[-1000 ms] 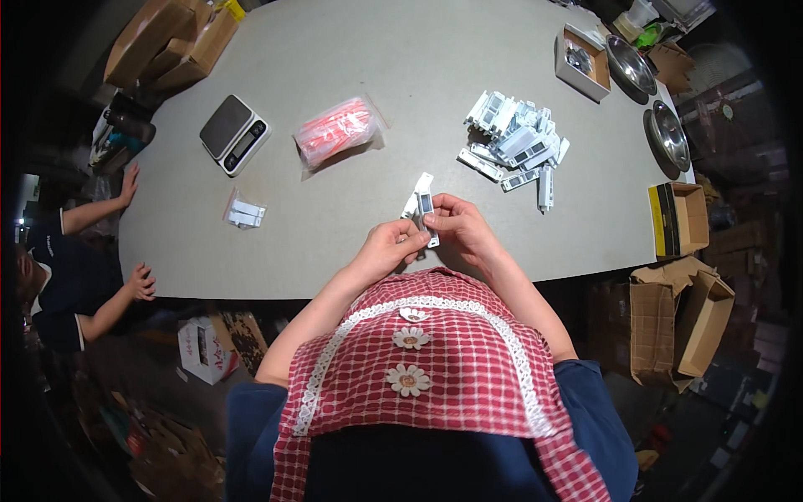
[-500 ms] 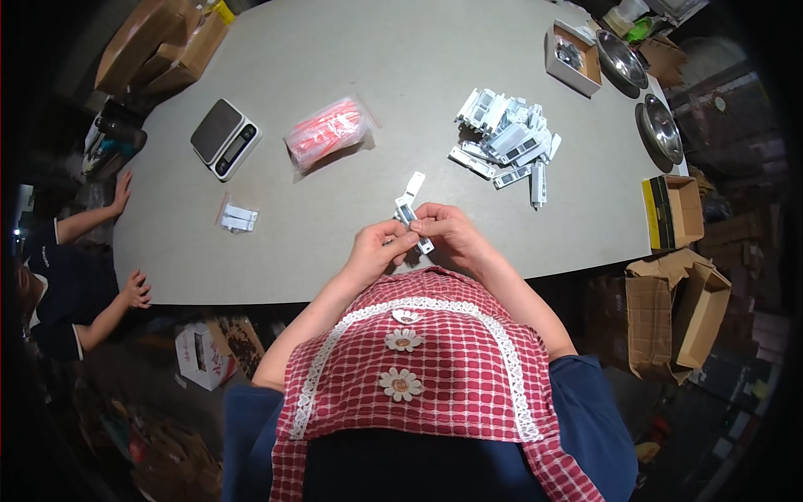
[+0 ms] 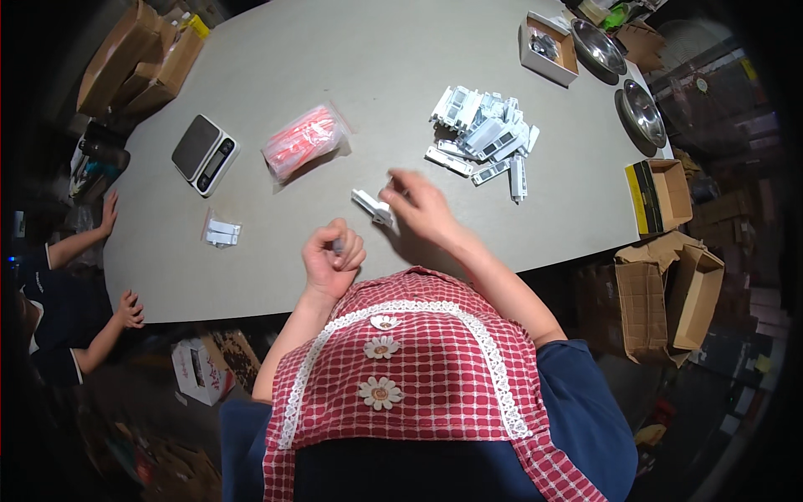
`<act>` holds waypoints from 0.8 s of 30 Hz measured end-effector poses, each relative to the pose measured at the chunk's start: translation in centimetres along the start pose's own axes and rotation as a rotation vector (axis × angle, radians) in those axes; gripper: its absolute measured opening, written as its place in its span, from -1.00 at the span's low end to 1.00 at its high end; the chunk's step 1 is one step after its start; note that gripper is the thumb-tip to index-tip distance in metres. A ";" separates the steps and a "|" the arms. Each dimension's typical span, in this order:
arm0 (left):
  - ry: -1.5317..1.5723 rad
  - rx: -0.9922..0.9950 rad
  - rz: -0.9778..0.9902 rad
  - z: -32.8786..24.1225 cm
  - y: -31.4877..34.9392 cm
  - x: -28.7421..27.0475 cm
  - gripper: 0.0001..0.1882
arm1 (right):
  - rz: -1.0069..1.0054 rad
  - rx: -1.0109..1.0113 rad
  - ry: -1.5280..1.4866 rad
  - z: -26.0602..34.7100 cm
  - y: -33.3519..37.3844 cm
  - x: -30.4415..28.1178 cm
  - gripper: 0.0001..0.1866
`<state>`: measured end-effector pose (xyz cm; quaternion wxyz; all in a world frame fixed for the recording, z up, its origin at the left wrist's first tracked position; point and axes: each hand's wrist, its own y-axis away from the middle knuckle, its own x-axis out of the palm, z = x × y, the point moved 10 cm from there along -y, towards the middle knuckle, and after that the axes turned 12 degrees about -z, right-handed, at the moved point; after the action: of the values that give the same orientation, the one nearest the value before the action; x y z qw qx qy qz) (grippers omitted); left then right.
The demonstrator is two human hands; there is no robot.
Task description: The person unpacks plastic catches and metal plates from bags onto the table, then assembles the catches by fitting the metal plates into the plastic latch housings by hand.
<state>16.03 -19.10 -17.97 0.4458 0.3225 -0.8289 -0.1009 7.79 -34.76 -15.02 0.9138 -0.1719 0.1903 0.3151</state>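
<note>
My right hand (image 3: 421, 206) is over the table with its thumb and forefinger apart. Just beside its thumb is a narrow white plastic housing (image 3: 376, 207), close to the tabletop; the hand partly covers its near end. My left hand (image 3: 333, 256) is raised near the table's front edge, its fingers curled closed. A small grey bit shows between those fingers, too little to name. To the right is a heap of similar white plastic housings (image 3: 489, 134) with dark windows. A clear bag of pink-red strips (image 3: 305, 142) lies farther out on the left.
A digital scale (image 3: 205, 156) and a small bag of white pieces (image 3: 222, 232) are on the left of the table. At the far right stand a white box (image 3: 548, 48) and two steel bowls (image 3: 599, 47). Another person's hands (image 3: 130, 309) are at the left edge.
My hands have parted. The white housing they both held is now by my right hand, farther out on the table. My left hand has drawn left and curled. The view has shifted slightly.
</note>
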 end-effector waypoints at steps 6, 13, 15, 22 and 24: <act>0.334 -0.172 0.108 0.6 0.6 -0.7 -0.80 | -0.274 -0.293 0.856 -3.2 -2.3 -7.5 -0.69; -0.402 -0.475 -0.033 6.2 -0.2 -0.6 -0.68 | -0.085 -0.098 0.774 -4.9 0.0 -5.4 -0.68; -0.363 -0.298 -0.125 4.6 -3.1 -1.6 -0.69 | 0.076 0.148 0.389 -6.5 0.4 -4.1 -0.64; -0.616 0.008 -0.182 0.2 -4.6 -0.7 -0.70 | 0.355 0.567 -0.380 -4.6 4.7 -0.3 -0.73; -0.885 0.133 -0.204 -0.2 -4.1 0.5 -0.63 | 0.353 0.350 -0.173 -3.2 4.2 -0.4 -0.67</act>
<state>17.84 -22.54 -19.41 0.0148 0.3562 -0.9083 -0.2190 3.98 -33.23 -18.43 0.8734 0.0521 0.1899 0.4454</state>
